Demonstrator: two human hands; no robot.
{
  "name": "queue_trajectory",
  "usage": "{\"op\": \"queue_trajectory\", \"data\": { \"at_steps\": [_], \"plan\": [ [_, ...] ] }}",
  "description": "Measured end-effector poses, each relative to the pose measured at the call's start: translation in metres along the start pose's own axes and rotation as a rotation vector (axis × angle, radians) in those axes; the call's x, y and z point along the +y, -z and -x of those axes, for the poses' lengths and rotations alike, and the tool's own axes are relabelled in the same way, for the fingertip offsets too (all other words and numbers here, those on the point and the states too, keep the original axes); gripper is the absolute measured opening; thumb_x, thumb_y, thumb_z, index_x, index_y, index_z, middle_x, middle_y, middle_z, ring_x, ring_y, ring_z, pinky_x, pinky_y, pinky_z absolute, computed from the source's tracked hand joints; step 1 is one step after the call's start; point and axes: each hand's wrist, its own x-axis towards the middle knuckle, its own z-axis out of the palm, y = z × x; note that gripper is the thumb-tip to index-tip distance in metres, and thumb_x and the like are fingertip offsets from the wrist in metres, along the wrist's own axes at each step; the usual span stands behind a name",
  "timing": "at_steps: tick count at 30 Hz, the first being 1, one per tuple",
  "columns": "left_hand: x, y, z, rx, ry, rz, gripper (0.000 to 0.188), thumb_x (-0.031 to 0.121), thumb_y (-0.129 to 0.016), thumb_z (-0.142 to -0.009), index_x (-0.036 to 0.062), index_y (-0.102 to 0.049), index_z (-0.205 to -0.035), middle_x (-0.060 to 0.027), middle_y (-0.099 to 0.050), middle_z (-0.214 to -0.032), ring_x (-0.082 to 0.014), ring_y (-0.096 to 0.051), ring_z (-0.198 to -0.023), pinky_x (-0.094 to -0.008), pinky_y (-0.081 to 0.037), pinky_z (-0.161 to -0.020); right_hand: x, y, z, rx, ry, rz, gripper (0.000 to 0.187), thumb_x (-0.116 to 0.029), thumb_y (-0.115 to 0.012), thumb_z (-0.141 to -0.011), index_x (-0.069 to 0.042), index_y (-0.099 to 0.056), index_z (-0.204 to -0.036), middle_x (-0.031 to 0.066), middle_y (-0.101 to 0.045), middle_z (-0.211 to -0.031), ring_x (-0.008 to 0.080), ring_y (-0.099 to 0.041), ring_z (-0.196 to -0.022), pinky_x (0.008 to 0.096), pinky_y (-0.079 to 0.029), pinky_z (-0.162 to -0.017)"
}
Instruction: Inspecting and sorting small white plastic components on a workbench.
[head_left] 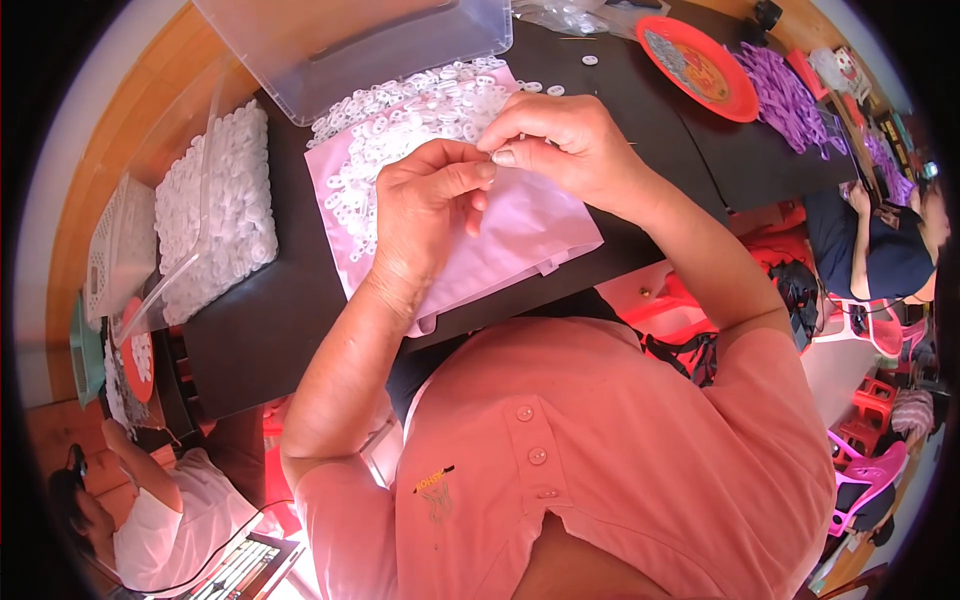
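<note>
My left hand (428, 195) and my right hand (572, 140) meet over a pink cloth (530, 225) on the dark table. Thumb and fingers of each hand are pinched together, tip to tip. Whatever lies between the fingertips is too small and covered to name. Just beyond my hands, many small white oval pieces with two dark holes (395, 125) are heaped on the far and left parts of the cloth. A few of these white pieces lie loose to the right of my right hand.
A clear plastic box (400, 55) stands behind the heap. At left, a clear bin holds packed white pieces (225, 200). On the far right are a red plate (742, 100) with small grey parts and purple strips (790, 100). Other people sit at lower left and far right.
</note>
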Motion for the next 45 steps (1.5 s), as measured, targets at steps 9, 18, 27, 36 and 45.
{"op": "queue_trajectory", "data": {
  "at_steps": [9, 18, 27, 36, 45],
  "plan": [
    [0.002, 0.007, -0.003, -0.085, -0.050, 0.212, 0.013, -0.002, -0.065, -0.086, -0.0078, -0.065, -0.097, -0.0119, -0.065, -0.083, -0.0168, -0.062, -0.067, -0.0277, -0.051, -0.052, -0.004, -0.007, -0.009, 0.088, -0.151, -0.072, 0.005, 0.001, -0.065, -0.084, 0.001, -0.063, -0.088, 0.0068, -0.067, -0.084, 0.0151, -0.064, -0.073, 0.0278, -0.050, -0.068],
    [0.004, 0.011, -0.005, 0.049, -0.103, 0.135, 0.019, -0.006, -0.065, -0.085, -0.0081, -0.063, -0.104, -0.0125, -0.066, -0.086, -0.0164, -0.063, -0.070, -0.0272, -0.052, -0.054, -0.005, -0.025, -0.007, 0.147, -0.244, -0.068, 0.006, 0.000, -0.062, -0.087, 0.001, -0.059, -0.091, 0.0084, -0.066, -0.081, 0.0170, -0.063, -0.073, 0.0289, -0.050, -0.068],
    [0.004, 0.010, -0.002, 0.114, -0.192, 0.081, 0.014, -0.007, -0.067, -0.083, -0.0061, -0.065, -0.097, -0.0096, -0.066, -0.080, -0.0138, -0.062, -0.065, -0.0255, -0.051, -0.051, -0.006, -0.031, -0.010, 0.171, -0.211, -0.023, 0.006, 0.001, -0.062, -0.084, -0.001, -0.058, -0.089, 0.0093, -0.064, -0.077, 0.0190, -0.062, -0.069, 0.0296, -0.048, -0.063],
    [-0.001, 0.012, 0.003, 0.161, -0.288, -0.045, 0.012, -0.009, -0.067, -0.081, -0.0023, -0.067, -0.091, -0.0067, -0.066, -0.078, -0.0092, -0.060, -0.063, -0.0213, -0.046, -0.048, 0.001, -0.045, -0.007, 0.196, -0.117, 0.077, 0.007, 0.002, -0.061, -0.083, -0.002, -0.059, -0.089, 0.0097, -0.062, -0.074, 0.0187, -0.058, -0.063, 0.0306, -0.046, -0.058],
    [0.000, 0.012, -0.003, 0.125, -0.259, 0.051, 0.020, -0.009, -0.070, -0.079, -0.0023, -0.064, -0.097, -0.0086, -0.067, -0.079, -0.0132, -0.063, -0.064, -0.0235, -0.047, -0.048, -0.004, -0.040, -0.003, 0.230, -0.441, -0.299, 0.004, -0.004, -0.061, -0.088, -0.001, -0.061, -0.087, 0.0009, -0.059, -0.070, 0.0071, -0.052, -0.062, 0.0246, -0.044, -0.056]
  ]
}}
